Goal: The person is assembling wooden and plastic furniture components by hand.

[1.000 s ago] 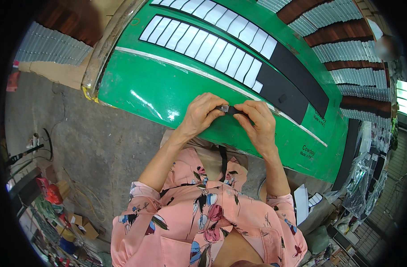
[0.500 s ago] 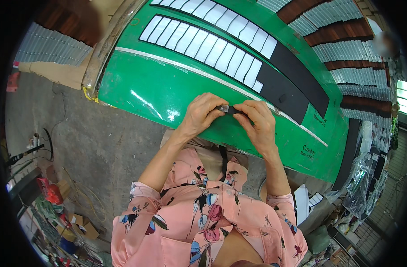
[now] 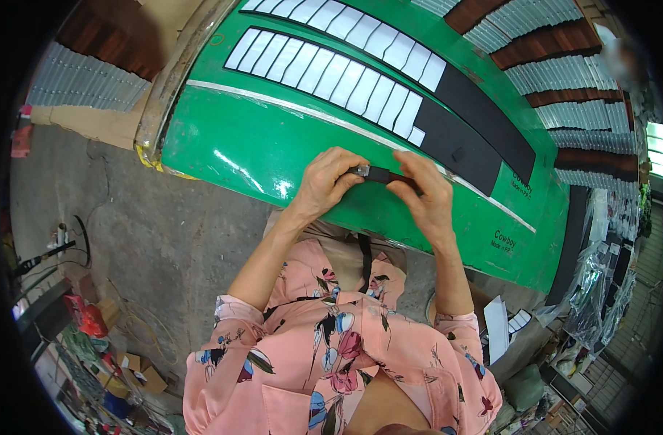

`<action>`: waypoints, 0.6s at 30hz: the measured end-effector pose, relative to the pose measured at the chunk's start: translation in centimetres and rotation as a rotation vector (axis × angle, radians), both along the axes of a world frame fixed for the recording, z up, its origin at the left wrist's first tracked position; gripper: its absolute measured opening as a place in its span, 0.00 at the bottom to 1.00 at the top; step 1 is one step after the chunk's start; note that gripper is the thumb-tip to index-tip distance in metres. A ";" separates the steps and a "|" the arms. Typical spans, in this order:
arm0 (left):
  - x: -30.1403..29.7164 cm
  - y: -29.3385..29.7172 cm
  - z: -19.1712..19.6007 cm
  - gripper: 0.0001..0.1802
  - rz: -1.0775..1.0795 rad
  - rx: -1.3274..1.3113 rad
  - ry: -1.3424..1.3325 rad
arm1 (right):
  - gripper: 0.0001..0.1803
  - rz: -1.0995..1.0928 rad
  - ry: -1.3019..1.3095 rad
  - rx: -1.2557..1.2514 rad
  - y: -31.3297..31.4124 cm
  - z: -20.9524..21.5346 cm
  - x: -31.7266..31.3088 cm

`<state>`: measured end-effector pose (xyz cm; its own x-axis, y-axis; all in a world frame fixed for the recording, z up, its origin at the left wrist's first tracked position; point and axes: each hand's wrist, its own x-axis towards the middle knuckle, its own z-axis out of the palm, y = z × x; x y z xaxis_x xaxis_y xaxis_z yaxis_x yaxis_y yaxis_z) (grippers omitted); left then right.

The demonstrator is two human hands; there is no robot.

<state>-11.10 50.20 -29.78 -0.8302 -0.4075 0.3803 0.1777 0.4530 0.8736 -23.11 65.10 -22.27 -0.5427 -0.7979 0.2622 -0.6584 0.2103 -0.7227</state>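
Note:
My left hand (image 3: 324, 180) pinches the shiny, clear-looking end of a short dark strip (image 3: 378, 174) between thumb and fingertips. I cannot tell its exact kind. It extends rightward into the gap between the thumb and fingers of my right hand (image 3: 427, 197), which are spread apart around it. The right thumb lies close under the strip; whether it touches is unclear. Both hands are over the near part of a green tabletop (image 3: 222, 138). Beyond them lie two long, curved black panels, the nearer panel (image 3: 458, 138) and the farther panel (image 3: 483, 109), both partly covered with white pieces (image 3: 335, 72).
A pale strip (image 3: 295, 106) runs along the tabletop. Stacks of clear-and-brown bundled pieces (image 3: 556, 80) stand along the far right. Plastic-wrapped items (image 3: 596, 283) hang at the right edge. Cardboard boxes (image 3: 144, 371) and a red item (image 3: 85, 315) are at the lower left.
My right fingers have spread from a pinch on the strip, and more of it shows between the hands. The left hand still pinches its shiny end. The view has shifted slightly.

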 end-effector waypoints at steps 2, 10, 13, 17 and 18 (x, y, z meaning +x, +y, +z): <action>-0.1 0.0 0.0 0.15 0.003 -0.008 0.015 | 0.18 -0.082 -0.097 -0.020 0.6 0.0 -0.3; -0.1 0.2 0.2 0.16 0.019 -0.028 -0.001 | 0.16 0.017 0.080 -0.033 0.5 -0.5 0.2; -0.3 0.8 0.6 0.20 0.063 -0.082 0.051 | 0.15 -0.007 0.087 -0.020 0.2 -0.7 0.5; -0.1 1.1 0.2 0.26 0.112 -0.321 0.086 | 0.14 -0.017 0.086 -0.027 0.1 -1.0 0.5; -0.2 1.0 0.0 0.26 0.111 -0.322 0.085 | 0.14 -0.023 0.079 -0.028 0.1 -1.1 0.5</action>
